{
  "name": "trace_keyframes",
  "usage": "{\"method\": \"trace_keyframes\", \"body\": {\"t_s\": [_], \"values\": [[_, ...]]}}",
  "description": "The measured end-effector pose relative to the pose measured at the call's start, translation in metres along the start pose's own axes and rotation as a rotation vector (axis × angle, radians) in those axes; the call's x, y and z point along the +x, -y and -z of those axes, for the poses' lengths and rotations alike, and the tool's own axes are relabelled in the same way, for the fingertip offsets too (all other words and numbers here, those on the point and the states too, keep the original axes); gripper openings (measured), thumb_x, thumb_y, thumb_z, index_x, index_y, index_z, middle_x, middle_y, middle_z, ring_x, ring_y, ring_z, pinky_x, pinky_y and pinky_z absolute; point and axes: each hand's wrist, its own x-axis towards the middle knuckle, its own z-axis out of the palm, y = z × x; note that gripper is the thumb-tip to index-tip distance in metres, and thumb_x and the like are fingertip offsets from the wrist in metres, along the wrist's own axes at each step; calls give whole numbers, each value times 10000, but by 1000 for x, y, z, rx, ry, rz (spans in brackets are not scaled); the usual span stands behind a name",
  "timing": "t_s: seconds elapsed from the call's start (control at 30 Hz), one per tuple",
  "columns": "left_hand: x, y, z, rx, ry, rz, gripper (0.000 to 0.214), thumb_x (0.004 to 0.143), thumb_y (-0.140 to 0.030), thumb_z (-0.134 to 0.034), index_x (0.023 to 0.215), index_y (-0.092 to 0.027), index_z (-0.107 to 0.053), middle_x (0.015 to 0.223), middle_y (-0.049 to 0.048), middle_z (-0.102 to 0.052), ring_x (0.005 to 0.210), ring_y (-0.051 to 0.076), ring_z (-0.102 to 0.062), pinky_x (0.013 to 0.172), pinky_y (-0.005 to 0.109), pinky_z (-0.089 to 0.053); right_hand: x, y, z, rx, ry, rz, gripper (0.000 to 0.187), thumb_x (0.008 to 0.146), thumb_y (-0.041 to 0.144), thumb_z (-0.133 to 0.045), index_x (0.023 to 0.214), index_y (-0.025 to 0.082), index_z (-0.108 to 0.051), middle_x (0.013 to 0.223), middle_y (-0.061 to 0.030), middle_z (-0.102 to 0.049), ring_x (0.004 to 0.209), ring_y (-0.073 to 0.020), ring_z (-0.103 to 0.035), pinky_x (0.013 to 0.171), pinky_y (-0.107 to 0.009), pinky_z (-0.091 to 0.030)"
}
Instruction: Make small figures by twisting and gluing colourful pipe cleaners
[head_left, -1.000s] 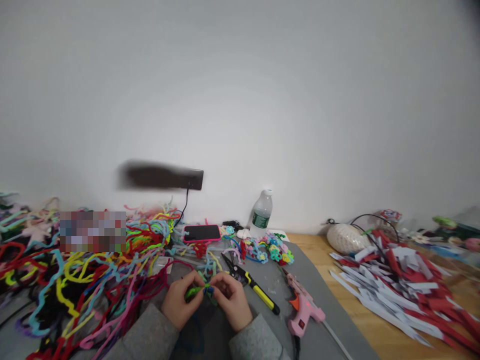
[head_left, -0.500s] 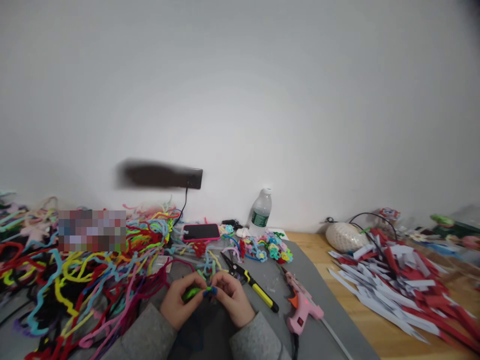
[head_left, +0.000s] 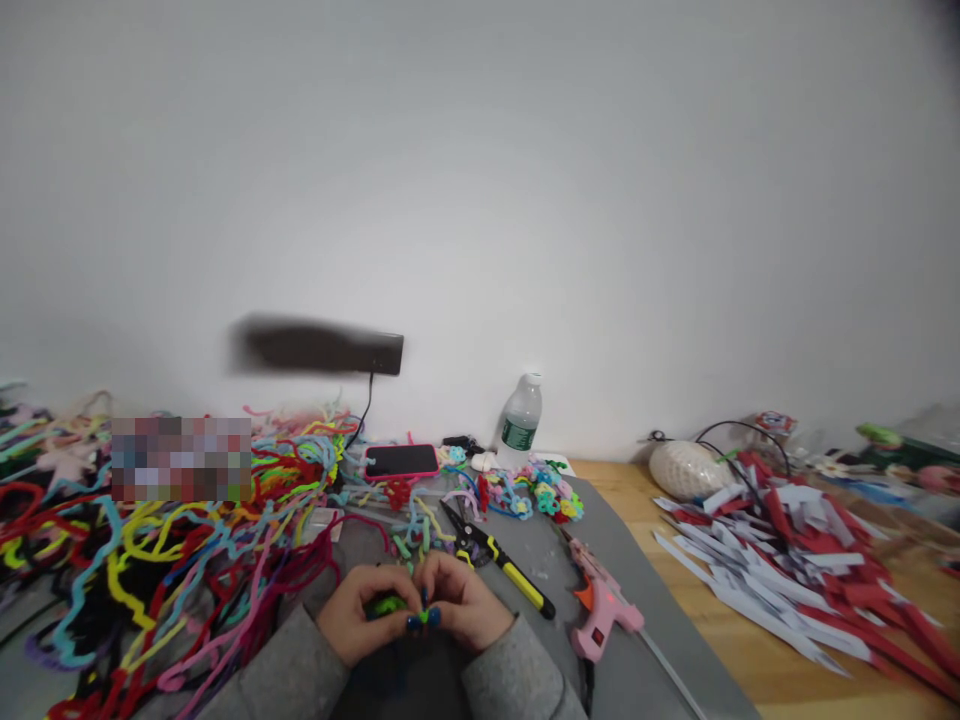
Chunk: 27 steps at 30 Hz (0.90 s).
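Head cam, fwd/down, close above hands (head_left: 352, 622); wall (head_left: 480, 200) ahead.

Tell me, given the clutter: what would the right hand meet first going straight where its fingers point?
The right hand points leftward, so it would probably first meet the green pipe-cleaner piece both hands hold, with the left hand beyond.

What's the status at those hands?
Both shut: left hand, right hand on small fuzzy green pipe-cleaner piece. Nothing blocking; yellow-handled cutters, pink glue gun lie alongside.
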Motion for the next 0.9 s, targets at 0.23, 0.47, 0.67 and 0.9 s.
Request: {"method": "trace_keyframes", "body": {"t_s": [0.23, 0.47, 0.67, 0.9], "values": [[1, 7, 0, 36, -133, 41, 201, 715, -316, -588, 629, -134, -593, 592, 27, -578, 586, 148, -533, 564, 233, -397, 2, -8, 3, -17, -122, 33, 292, 619, 361, -721, 673, 167, -509, 621, 33, -506, 476, -74, -450, 432, -174, -358], [4, 14, 2, 472, -327, 67, 95, 709, -177, -539, 656, -152, -615, 603, 13, -617, 564, 145, -553, 526, 213, -388, 5, -8, 5, -264, -450, 154, 183, 706, 324, -653, 740, 158, -584, 551, 39, -513, 429, -69, -447, 409, -174, -380], [4, 16, 3, 537, -380, 13, 75, 702, -151, -520, 654, -159, -577, 595, -4, -602, 553, 135, -560, 520, 204, -409, 5, -7, 1, -316, -447, 94, 194, 655, 318, -693, 734, 150, -637, 538, 15, -581, 451, -87, -515, 456, -195, -413], [3, 19, 4, 575, -337, 33, 93, 732, -173, -504, 677, -149, -574, 623, 12, -604, 585, 144, -573, 542, 218, -415, 6, -7, -2, -356, -444, 92, 160, 650, 285, -691, 749, 160, -687, 610, -13, -628, 489, -98, -552, 480, -205, -422]]}}
